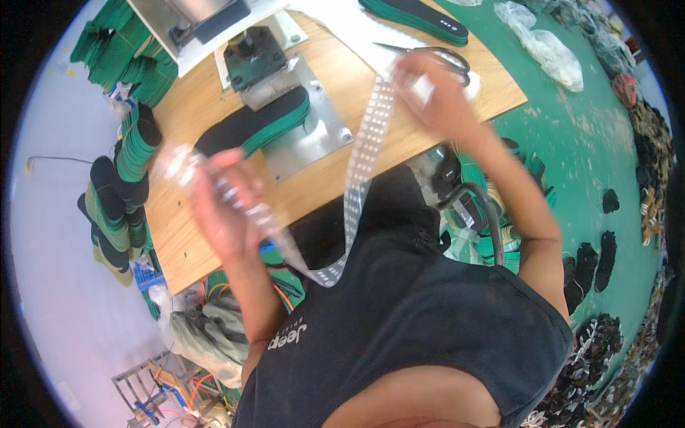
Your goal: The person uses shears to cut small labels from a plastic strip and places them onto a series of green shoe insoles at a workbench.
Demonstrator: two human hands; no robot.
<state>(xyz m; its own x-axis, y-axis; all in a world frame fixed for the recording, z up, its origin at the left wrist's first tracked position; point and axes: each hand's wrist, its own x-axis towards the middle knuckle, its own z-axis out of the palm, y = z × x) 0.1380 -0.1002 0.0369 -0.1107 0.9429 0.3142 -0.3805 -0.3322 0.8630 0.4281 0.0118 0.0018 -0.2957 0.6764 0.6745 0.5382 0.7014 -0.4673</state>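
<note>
A long, see-through strip of printed labels [365, 139] hangs in a loop between my hands, its lowest bend in front of my dark top. My left hand [230, 207] is closed round one end, and a crumpled shiny length sticks out past the fingers. My right hand [437, 100], blurred by motion, is closed at the strip's other end near the table's right side. Something white shows in its palm. Beside that hand lie black-handled scissors [457, 60]. Black and green insoles [278, 121] are stacked on a metal plate [325, 128] beneath a press head [251, 57].
The wooden table [189, 246] carries a white sheet [342, 21] and another insole pile [421, 21] at the back. Bundled insoles [118, 185] stand along the left wall. A dark curved tube frame [489, 207] rises at the right. Clear plastic bags [546, 50] lie on the green floor.
</note>
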